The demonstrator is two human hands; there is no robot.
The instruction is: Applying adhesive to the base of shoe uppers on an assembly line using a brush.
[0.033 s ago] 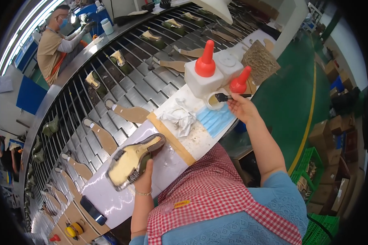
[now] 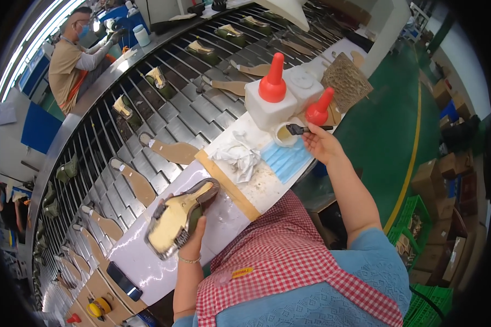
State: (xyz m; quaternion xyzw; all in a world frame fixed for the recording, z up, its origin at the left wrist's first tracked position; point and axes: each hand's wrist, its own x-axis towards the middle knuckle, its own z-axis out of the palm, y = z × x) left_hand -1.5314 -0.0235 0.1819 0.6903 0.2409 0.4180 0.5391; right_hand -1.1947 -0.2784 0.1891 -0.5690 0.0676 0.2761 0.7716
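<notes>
My left hand (image 2: 193, 242) grips a dark shoe upper (image 2: 174, 220), sole side up, with a cream-coloured bottom. Its thumb lies along the near side and fingertips show at the far side. In my right hand (image 2: 323, 146), closed in a pinch, is a black-handled brush (image 2: 297, 129). The dark brush head is over the mouth of a small white cup (image 2: 281, 140) holding something yellowish. Beside the cup stand a white square bottle (image 2: 270, 106) with a red nozzle and another red nozzle cap (image 2: 317, 111).
A crumpled white cloth (image 2: 239, 155) and a blue face mask (image 2: 285, 162) lie on the board. Shoe insoles (image 2: 133, 181) and more uppers (image 2: 157, 79) line the metal rack. A phone (image 2: 124, 280) and yellow tape roll (image 2: 98, 309) lie lower left. A masked co-worker (image 2: 70, 60) sits across.
The shoe upper has turned slightly and its toe end has shifted right in my left hand; fingertips now show on its far side. My right hand and the brush are almost unmoved.
</notes>
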